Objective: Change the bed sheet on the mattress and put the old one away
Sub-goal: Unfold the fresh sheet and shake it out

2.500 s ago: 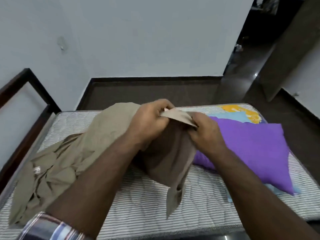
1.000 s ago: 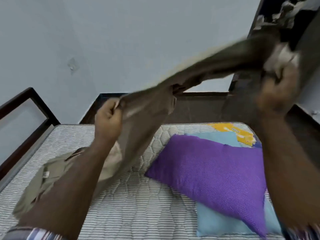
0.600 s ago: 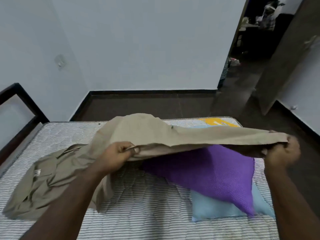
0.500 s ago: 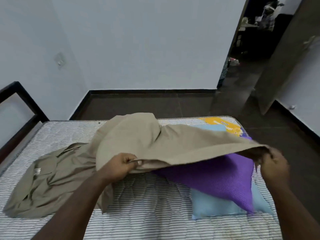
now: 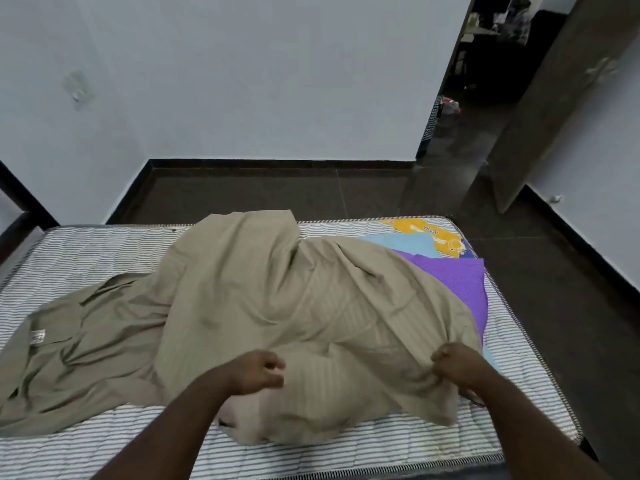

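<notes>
A beige bed sheet (image 5: 263, 306) lies crumpled across the striped bare mattress (image 5: 90, 251), draped over most of a purple pillow (image 5: 460, 282). My left hand (image 5: 258, 372) grips the sheet's near edge at the middle. Further right, my right hand (image 5: 453, 363) pinches the same edge beside the pillow. Both hands are low, close to the mattress surface.
A light blue pillow (image 5: 405, 242) lies under the purple one, near the yellow mattress label (image 5: 429, 233). A dark bed frame rail (image 5: 20, 202) rises at the left. Dark floor (image 5: 277, 192) lies beyond the bed, with an open doorway (image 5: 467, 98) at the back right.
Both hands have pulled the stretched sheet edge down and towards me, so it now drapes over the purple pillow instead of being held above it.
</notes>
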